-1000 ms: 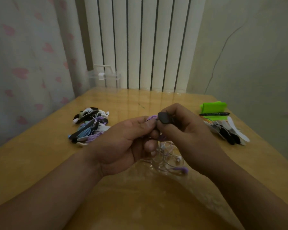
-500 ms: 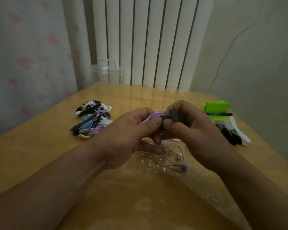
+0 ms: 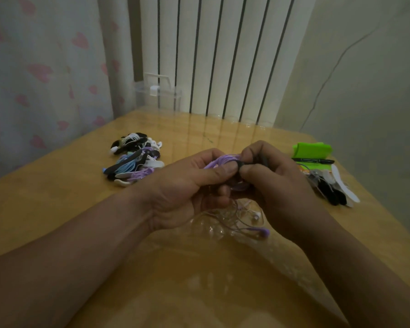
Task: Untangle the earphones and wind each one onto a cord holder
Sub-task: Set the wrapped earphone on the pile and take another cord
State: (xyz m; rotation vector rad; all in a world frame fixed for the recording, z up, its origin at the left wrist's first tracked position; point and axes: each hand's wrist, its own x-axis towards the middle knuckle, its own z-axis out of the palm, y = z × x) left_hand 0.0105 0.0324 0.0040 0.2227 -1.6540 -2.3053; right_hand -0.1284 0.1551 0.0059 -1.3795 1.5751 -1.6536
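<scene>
Gripping a bunch of purple cord (image 3: 221, 159) with the curled fingers (image 3: 208, 153) and thumb of the left hand (image 3: 187, 185), thumb tip pressed on top of it. Pinching a small dark cord holder (image 3: 260, 160) with the thumb and bent fingers of the right hand (image 3: 279, 185), right beside the purple bunch, both thumbs nearly touching. Hard to tell how much cord sits on the holder, with fingers in the way. Both hands over the middle of the table (image 3: 57, 204).

Just below the hands, on the table, a loose tangle of thin earphone wires (image 3: 232, 216), with a purple earbud (image 3: 265, 232) at its near edge and a white earbud (image 3: 256, 217) close by. Thin wires running from under the hands down into that tangle.

Off to the left, a pile of wound earphones (image 3: 134, 162) in black, white, blue and purple. Off to the right, a bunch of black and white spare holders (image 3: 336, 190), and behind them a black pen (image 3: 314, 160) lying on a bright green thing (image 3: 311, 149). At the far edge, a clear plastic box (image 3: 159, 95) with a white handle, in front of a white radiator (image 3: 223, 55). On the left, a curtain (image 3: 33, 67) with pink spots
</scene>
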